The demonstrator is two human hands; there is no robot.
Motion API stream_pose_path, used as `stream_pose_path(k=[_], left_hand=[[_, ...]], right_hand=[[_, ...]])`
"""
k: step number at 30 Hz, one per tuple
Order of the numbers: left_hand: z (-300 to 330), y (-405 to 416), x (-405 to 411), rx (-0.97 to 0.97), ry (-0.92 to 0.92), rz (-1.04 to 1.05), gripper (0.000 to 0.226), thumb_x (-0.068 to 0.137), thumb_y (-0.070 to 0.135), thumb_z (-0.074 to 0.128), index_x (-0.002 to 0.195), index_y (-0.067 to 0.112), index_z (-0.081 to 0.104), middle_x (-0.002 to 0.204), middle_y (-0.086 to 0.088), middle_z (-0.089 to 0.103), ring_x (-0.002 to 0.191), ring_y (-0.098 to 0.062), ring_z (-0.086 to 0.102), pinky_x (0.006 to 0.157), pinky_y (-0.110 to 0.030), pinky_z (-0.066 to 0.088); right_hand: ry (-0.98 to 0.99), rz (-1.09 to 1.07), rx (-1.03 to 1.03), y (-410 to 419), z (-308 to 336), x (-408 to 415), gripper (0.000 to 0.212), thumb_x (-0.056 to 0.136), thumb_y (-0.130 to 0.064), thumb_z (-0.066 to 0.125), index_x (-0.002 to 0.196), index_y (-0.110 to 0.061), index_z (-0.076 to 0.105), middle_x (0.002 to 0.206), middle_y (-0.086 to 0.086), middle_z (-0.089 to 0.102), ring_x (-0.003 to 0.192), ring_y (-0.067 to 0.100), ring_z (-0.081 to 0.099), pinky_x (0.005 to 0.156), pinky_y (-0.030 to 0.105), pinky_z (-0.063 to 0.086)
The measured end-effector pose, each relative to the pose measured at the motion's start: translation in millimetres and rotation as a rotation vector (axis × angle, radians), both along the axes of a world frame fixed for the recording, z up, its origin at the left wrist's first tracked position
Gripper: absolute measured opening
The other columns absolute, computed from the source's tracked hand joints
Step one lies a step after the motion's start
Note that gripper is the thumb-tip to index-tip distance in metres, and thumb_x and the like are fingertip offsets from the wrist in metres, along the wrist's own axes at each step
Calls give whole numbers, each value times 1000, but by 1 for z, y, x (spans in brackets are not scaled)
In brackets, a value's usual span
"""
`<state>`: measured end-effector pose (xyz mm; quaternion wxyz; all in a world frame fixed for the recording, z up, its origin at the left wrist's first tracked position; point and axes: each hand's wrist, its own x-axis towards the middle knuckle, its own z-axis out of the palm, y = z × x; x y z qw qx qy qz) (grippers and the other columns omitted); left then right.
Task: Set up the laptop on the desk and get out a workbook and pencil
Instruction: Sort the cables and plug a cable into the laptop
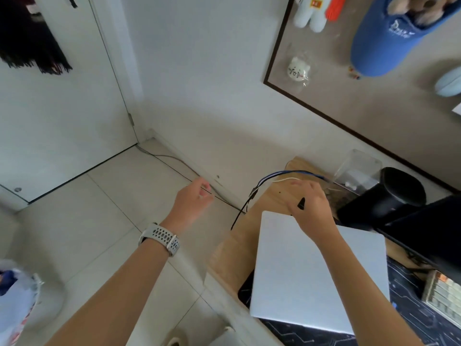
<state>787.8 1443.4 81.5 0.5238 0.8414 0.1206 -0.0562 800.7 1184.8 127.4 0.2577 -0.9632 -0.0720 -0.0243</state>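
- The right hand (308, 204) pinches a small black plug (301, 204) between closed fingers, just beyond the far edge of the closed, flat silver laptop (311, 273); judged step: plug in the charger; keep the plug level, cable slack.
- The left hand (192, 199) hangs loosely curled, empty, over pale glossy floor tiles (104, 221); the smooth wooden desk (234, 248) lies under the laptop; no workbook or pencil in view.

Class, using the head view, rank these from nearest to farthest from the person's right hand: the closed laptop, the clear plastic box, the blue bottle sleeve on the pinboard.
1. Closed laptop: on the desk, its far edge directly under the right hand.
2. Clear plastic box: at the desk's back, beyond and right of the hand.
3. Blue bottle sleeve: hanging high on the pinboard, upper right.
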Motion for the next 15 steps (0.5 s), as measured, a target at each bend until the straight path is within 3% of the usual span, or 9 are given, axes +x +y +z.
stream_pose_path(k=[2,3,6,8,13,15], left_hand=[[-5,-4,15,2,-1,-48,14,85,14,57,99,17,55,95,-4,61,73,-8,53,56,-21,37],[-7,-6,22,10,-3,-70,13,86,14,57,99,16,55,95,-3,60,72,-6,52,55,-20,36],[-14,-13,43,32,-5,-124,12,87,15,55,99,13,56,95,-5,62,66,-4,48,54,-19,33],[-18,-14,58,39,4,-137,13,88,15,55,100,12,56,96,-6,62,67,-4,49,55,-19,33],[-32,-11,95,75,2,-179,13,89,15,53,101,11,57,96,-3,61,70,0,49,56,-15,32],[-40,-9,108,75,9,-185,14,89,15,54,101,10,58,95,-3,62,73,-1,51,57,-13,32]], right_hand=[[-9,-34,0,-2,-5,12,28,84,-1,64,113,-3,64,118,16,57,112,33,50,94,35,37],[-2,-30,-3,-3,-9,18,29,84,-2,64,114,-4,63,117,14,56,110,31,50,93,33,37],[109,-9,-34,-11,-25,46,32,89,-7,60,121,-8,55,112,1,46,103,17,42,82,9,24],[122,12,-117,-11,-38,68,35,87,-11,62,121,-9,55,116,1,50,106,17,44,82,1,20],[132,15,-202,-2,-67,123,40,79,-13,65,118,-15,59,118,8,56,113,29,48,90,28,37],[172,40,-273,9,-74,139,37,83,-16,62,120,-17,57,121,7,52,118,26,44,88,30,41]])
